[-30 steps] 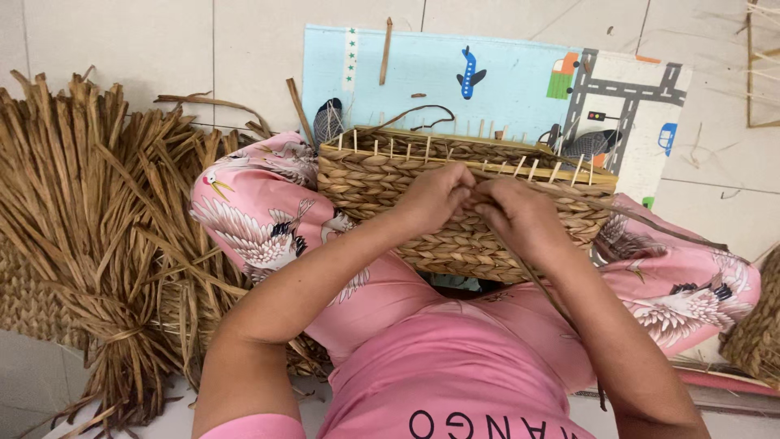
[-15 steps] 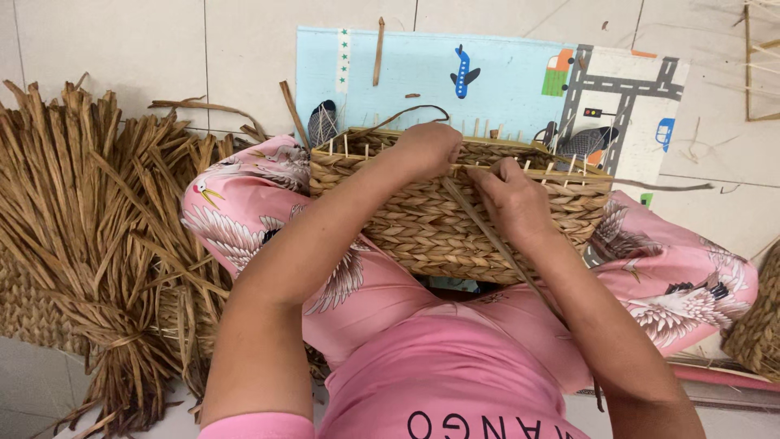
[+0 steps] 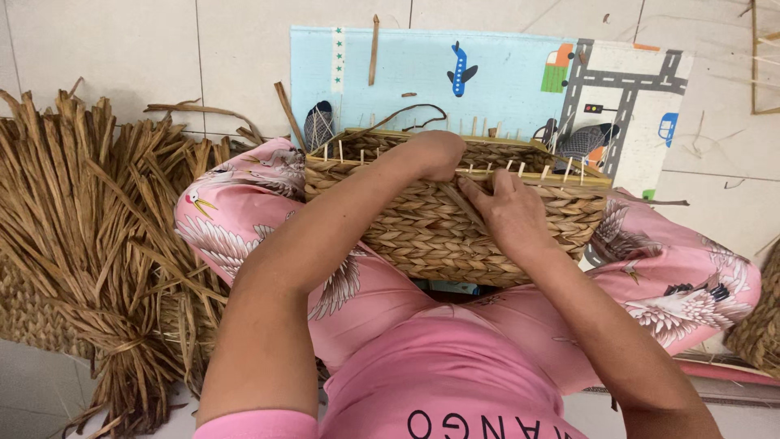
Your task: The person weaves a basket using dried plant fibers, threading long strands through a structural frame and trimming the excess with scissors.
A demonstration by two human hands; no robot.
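A rectangular woven straw basket rests on my lap, its top rim lined with thin wooden pegs. My left hand reaches over the near rim, fingers curled down inside the basket, where they are hidden. My right hand lies flat against the outer wall just under the rim, pressing a dried straw strand that runs diagonally across the weave.
A large bundle of dried straw lies at my left. A blue play mat with road and plane pictures lies beyond the basket on the tiled floor. Another woven piece shows at the right edge.
My left hand has gone from the front of the basket up and over the rim to the inside. My right hand has slid up toward the rim, along the strand.
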